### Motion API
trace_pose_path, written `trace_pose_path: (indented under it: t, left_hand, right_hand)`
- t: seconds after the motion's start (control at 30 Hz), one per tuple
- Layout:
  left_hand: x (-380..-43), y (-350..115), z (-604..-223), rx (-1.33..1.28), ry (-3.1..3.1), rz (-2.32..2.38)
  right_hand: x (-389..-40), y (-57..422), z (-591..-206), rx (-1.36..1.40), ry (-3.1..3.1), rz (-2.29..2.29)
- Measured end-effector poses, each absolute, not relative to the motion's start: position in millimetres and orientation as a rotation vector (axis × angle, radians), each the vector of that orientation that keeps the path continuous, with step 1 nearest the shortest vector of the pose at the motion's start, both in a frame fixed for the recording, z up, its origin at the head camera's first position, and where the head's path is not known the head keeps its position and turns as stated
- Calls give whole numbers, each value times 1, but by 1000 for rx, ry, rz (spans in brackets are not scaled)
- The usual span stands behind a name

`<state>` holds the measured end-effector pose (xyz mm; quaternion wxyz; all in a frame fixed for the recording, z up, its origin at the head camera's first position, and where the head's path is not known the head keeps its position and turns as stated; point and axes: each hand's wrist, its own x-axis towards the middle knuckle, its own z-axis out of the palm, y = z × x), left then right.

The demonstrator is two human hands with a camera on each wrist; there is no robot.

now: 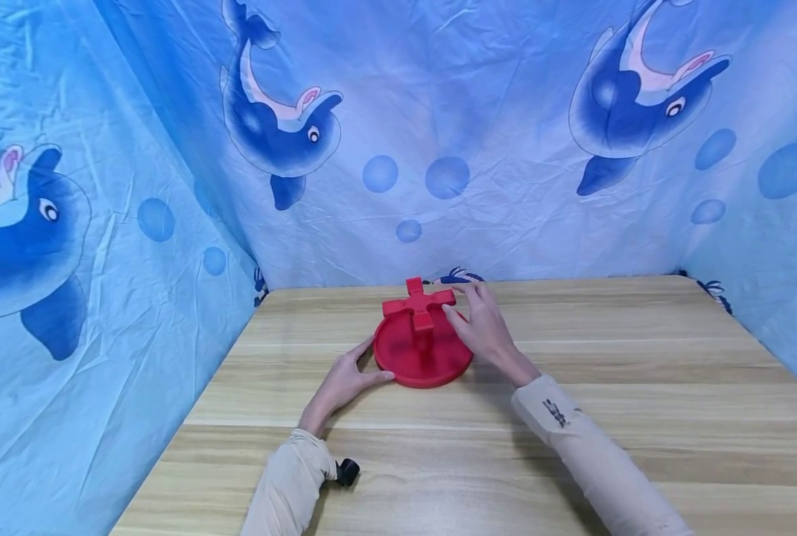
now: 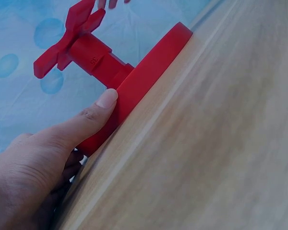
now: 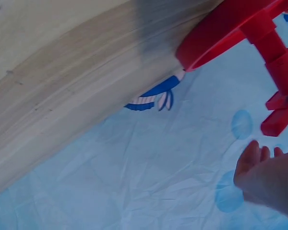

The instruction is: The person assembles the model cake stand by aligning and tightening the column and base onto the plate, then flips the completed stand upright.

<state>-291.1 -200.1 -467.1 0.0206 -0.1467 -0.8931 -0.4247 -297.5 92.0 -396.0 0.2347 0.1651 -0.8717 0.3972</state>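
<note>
A red plastic stand sits upright on the wooden table. It has a round rimmed base, a stepped column and a four-armed cross top. My left hand holds the base's left rim between thumb and spread fingers. The left wrist view shows that thumb on the rim, the other fingers partly hidden below. Beside the cross's right arm, my right hand is raised with loosely bent fingers. In the right wrist view, a gap lies between this hand and the cross.
The light wooden table stretches to both sides and in front of the stand. A blue dolphin-print curtain hangs behind its far edge and along both sides. A small black device sits at my left cuff.
</note>
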Motion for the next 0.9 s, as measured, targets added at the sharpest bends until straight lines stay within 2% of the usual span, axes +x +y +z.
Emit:
trace_pose_path:
  t: [0.27, 0.9]
  left_hand:
    - [-291, -201, -467, -454, -2774, -1327]
    - [-293, -202, -465, -469, -2763, -1344]
  right_hand:
    - [-308, 96, -398, 567, -2517, 1162]
    - [-307, 99, -402, 584, -2428, 1220]
